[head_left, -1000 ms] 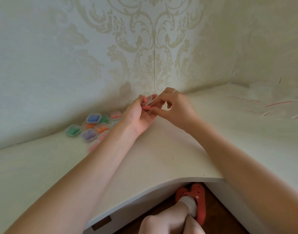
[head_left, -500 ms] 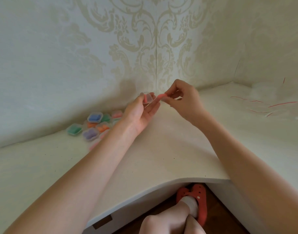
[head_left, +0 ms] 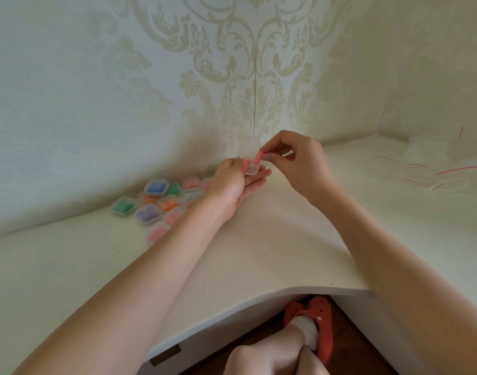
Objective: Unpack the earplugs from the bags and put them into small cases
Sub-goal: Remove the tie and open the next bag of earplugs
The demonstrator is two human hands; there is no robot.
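Observation:
My left hand (head_left: 233,182) holds a small clear plastic case (head_left: 251,169) on its fingers, with the thumb against its near side; one pink earplug (head_left: 245,165) stands inside it. My right hand (head_left: 294,158) pinches a second pink earplug (head_left: 257,157) between thumb and fingertips, its lower end at the case's opening. Both hands hover above the white corner desk (head_left: 259,239), near the wall corner.
Several closed clear cases (head_left: 156,201) with blue, green, purple, orange and pink earplugs lie in a cluster at the left by the wall. Clear bags with red strips (head_left: 432,174) lie on the desk's right wing. Below the desk edge are my knee and a red shoe (head_left: 321,320).
My right hand has brought the pink earplug from beside the case down to its opening. My left hand has tilted the case flatter on its fingers.

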